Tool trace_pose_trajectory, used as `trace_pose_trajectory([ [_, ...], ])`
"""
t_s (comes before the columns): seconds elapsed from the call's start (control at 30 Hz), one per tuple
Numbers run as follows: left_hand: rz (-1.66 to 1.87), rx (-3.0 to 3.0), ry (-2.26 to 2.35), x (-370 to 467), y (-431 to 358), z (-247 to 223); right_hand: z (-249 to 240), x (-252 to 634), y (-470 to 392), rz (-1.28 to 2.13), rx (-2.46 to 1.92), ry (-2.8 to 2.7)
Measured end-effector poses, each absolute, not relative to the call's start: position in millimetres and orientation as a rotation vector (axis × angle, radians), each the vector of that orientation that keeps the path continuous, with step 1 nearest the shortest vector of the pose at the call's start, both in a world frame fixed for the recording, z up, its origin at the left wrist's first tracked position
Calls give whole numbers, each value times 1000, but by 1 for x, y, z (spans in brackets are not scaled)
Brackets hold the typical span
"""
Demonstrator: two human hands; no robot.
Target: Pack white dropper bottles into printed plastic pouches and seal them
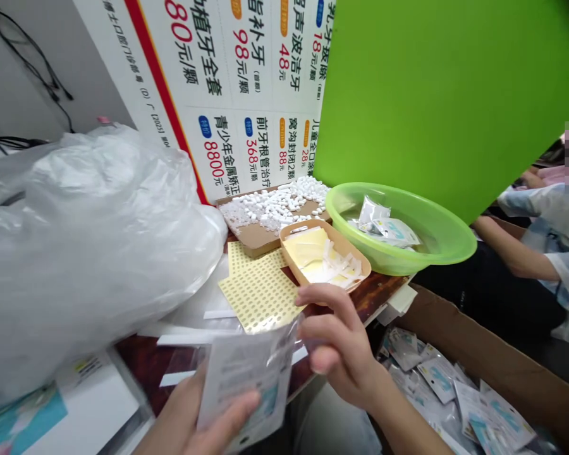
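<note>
A flat clear packet with a printed card (246, 379) is in my left hand (218, 411), the thumb lying across its front. My right hand (336, 344) is at the packet's upper right corner, its fingers bent and apart; whether a fingertip touches the clear film cannot be told. Just beyond the packet lie yellow sheets (260, 294) covered with small round dots. Behind them stands a tan tray (287, 253) with yellow paper and whitish strips in it.
A cardboard tray (256, 237) holds many small white pieces. Packets lie in a green basin (436, 246) and a cardboard box (512, 354) at the right. A big plastic bag (90, 253) fills the left. Another person's arm (516, 249) is at the far right.
</note>
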State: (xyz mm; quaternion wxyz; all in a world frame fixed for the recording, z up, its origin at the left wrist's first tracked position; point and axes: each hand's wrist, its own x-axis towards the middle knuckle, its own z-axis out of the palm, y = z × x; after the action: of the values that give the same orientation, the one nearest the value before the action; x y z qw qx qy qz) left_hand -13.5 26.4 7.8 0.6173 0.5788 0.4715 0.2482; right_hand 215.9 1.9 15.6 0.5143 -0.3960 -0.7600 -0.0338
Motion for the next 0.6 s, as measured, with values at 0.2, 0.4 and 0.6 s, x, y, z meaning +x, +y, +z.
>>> trace_pose_trajectory([
  [0.2,573,1271,1031,-10,41,42,9,216,17,-48,-928,-1918],
  [0.4,481,1351,1003,-5,50,45,8,209,45,64,-864,-1888],
  [0.6,676,1509,1079,9,45,25,-3,185,41,189,-1056,-1535],
])
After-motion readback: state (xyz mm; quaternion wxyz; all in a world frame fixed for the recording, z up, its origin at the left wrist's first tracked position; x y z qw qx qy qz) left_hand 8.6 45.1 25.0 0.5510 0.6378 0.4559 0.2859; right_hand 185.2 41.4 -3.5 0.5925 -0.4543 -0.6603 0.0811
